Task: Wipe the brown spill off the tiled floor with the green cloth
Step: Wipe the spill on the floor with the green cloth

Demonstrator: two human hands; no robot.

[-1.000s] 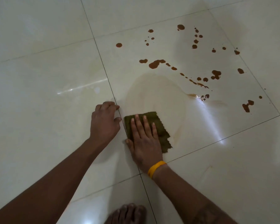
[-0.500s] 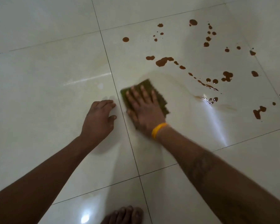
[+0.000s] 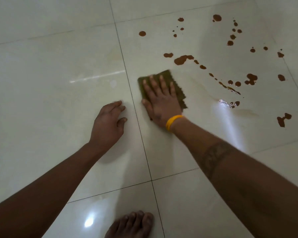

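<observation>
A folded green cloth (image 3: pixel 176 86) lies flat on the pale glossy tiled floor (image 3: pixel 58 83), just right of a grout line. My right hand (image 3: pixel 160 102), with a yellow band at the wrist, presses palm-down on the cloth with fingers spread. My left hand (image 3: pixel 108 124) rests on the neighbouring tile to the left, fingers curled, holding nothing. A brown spill (image 3: pixel 182 59) of blotches and drops spreads beyond and to the right of the cloth. A faint wet smear (image 3: pixel 203 88) lies right of the cloth.
A bare foot (image 3: pixel 132 224) stands at the bottom edge, beside the grout line. More brown drops (image 3: pixel 283 120) lie far right, near a bright light glare (image 3: pixel 225 107). Dark grout lines cross the floor.
My right hand slid the cloth away from me, up the tile toward the brown blotches, then slightly to the right. The left hand stayed planted on its tile.
</observation>
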